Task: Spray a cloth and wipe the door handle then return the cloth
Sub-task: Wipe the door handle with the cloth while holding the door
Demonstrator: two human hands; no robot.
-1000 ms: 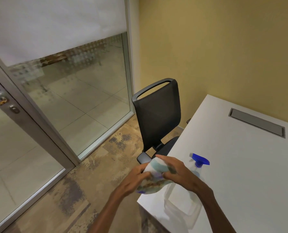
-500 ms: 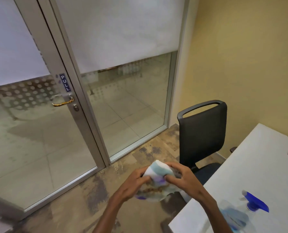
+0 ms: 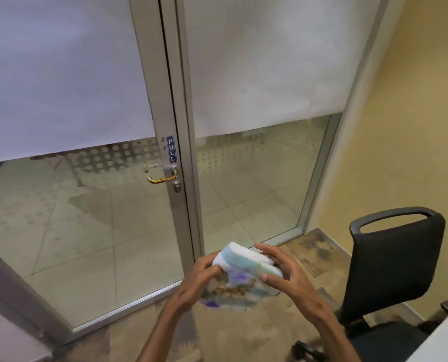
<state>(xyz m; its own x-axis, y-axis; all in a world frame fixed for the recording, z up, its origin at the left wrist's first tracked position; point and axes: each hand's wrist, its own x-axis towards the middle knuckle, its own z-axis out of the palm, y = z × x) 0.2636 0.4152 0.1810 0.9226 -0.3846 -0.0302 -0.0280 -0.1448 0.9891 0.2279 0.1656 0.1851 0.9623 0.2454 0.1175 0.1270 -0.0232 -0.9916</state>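
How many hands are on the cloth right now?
2. The left hand grips the left side of the cloth. The right hand holds its right side, fingers over the top and thumb on the front. No other hand is in view.

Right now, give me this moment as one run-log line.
left hand: grips cloth | right hand: fingers curled round cloth | door handle: ahead, untouched | office chair: at right
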